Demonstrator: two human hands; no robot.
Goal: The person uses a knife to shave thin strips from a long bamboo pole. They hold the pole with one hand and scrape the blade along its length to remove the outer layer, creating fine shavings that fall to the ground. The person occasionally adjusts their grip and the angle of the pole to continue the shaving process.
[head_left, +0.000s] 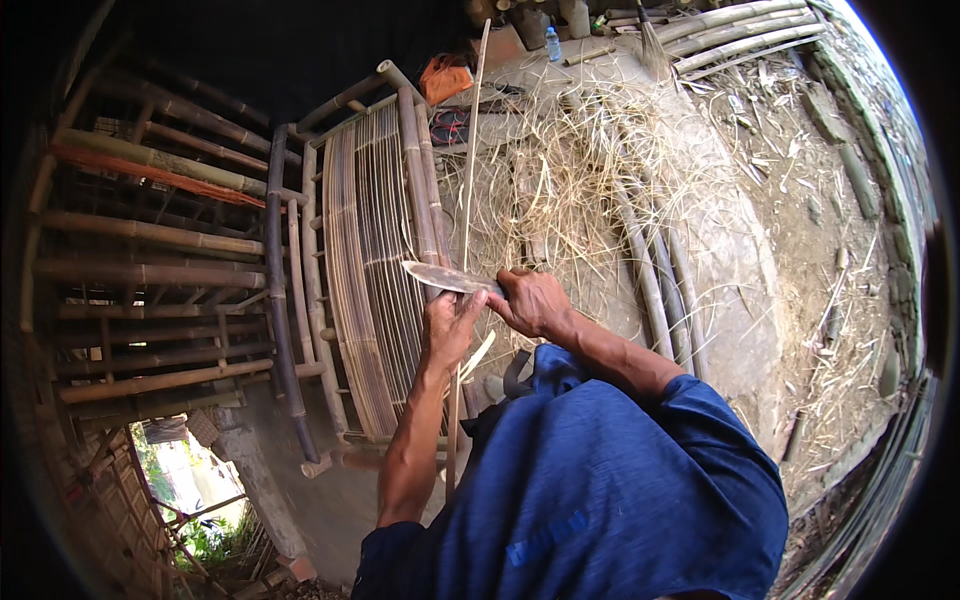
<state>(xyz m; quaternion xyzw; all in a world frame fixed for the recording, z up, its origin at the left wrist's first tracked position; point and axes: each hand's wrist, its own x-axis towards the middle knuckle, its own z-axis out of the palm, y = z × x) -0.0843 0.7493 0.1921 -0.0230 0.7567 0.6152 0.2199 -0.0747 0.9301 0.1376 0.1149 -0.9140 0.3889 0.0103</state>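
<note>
A person's right hand (pixel 532 302) gripped the handle of a broad knife (pixel 447 277), fingers wrapped tight around it. The blade's long axis lay nearly level, its tip pointing away from those fingers toward the person's left. The left hand (pixel 448 330) sat just below the blade, fingers curled narrowly around a thin bamboo strip (pixel 470 160). The strip stood almost upright, crossing the blade just beside the right fingers and running far up beyond both hands. Beyond the fingertips lay a slatted bamboo panel (pixel 370 260) on a bamboo frame (pixel 150 270), with dry shavings (pixel 580 170) and cut bamboo poles (pixel 660 290) spread further right.
</note>
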